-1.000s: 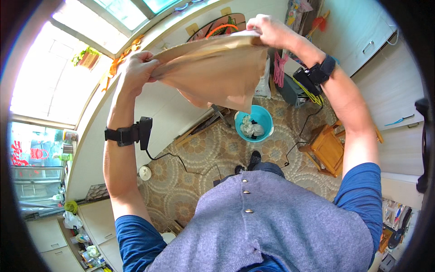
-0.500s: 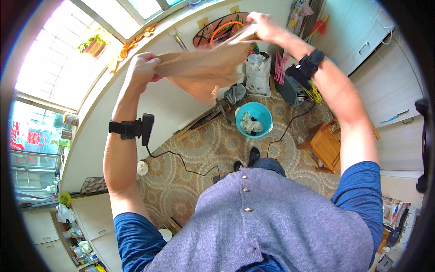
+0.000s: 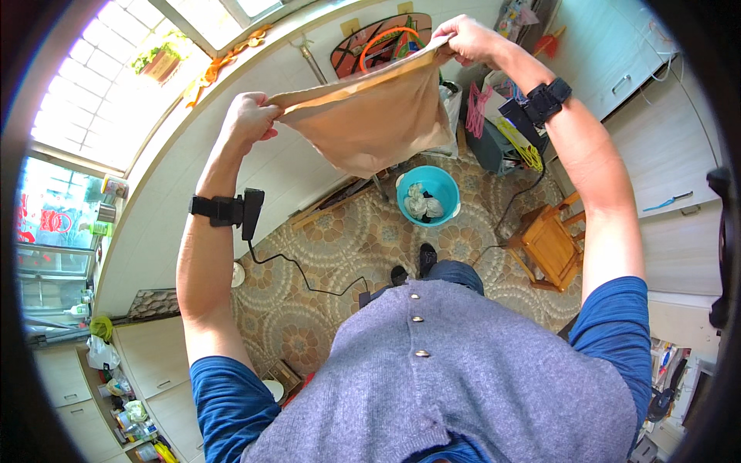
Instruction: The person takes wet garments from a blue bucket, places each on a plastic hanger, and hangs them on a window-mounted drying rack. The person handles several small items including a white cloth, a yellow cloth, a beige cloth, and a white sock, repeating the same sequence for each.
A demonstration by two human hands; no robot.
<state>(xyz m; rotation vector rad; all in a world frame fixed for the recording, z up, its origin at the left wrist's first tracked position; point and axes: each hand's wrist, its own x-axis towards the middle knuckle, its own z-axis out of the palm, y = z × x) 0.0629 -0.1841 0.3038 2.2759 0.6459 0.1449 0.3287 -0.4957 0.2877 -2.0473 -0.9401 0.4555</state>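
A tan piece of fabric [image 3: 374,123], its exact kind unclear, hangs stretched between my two raised hands. My left hand [image 3: 251,122] is closed round its left upper corner. At the other end my right hand [image 3: 469,42] pinches the right upper corner, held higher and farther off. The top edge runs taut like a band and the lower part droops in folds. Below it on the floor stands a light-blue basin [image 3: 407,215] with crumpled pale and dark cloths [image 3: 422,204] in it.
A wooden chair [image 3: 544,241] stands to the right on the patterned floor. White cabinets [image 3: 660,139] line the right side. A windowsill with a potted plant [image 3: 160,63] is at the left. Partly behind the fabric is a white bag [image 3: 451,116]. Black cables [image 3: 305,282] hang from my wrist straps.
The tan fabric has spread from a bunched, swinging shape into a wide, hanging sheet. My right hand has shifted slightly right, and both hands keep their hold.
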